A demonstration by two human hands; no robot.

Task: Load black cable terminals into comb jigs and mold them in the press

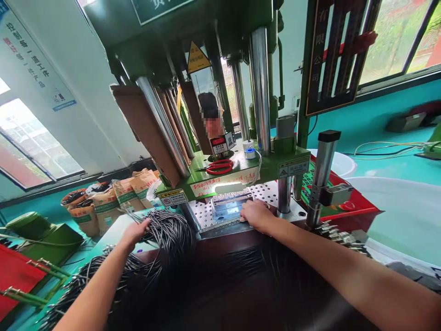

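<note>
A green upright press fills the middle of the view. Low between its columns lies a metal mould on a perforated plate. My right hand rests at the mould's right front edge with its fingers curled in; what the fingertips pinch, if anything, is hidden. To the left, my left hand is closed at the edge of a thick bundle of black cables, gripping some of them near their ends. More black cables lie below that arm, and others hang in front of the mould.
Red-handled scissors and a blue-and-white tape roll sit on the press ledge. A metal post stands at right, near a red tray and white tubs. Paper sacks line the left wall. A person stands behind the press.
</note>
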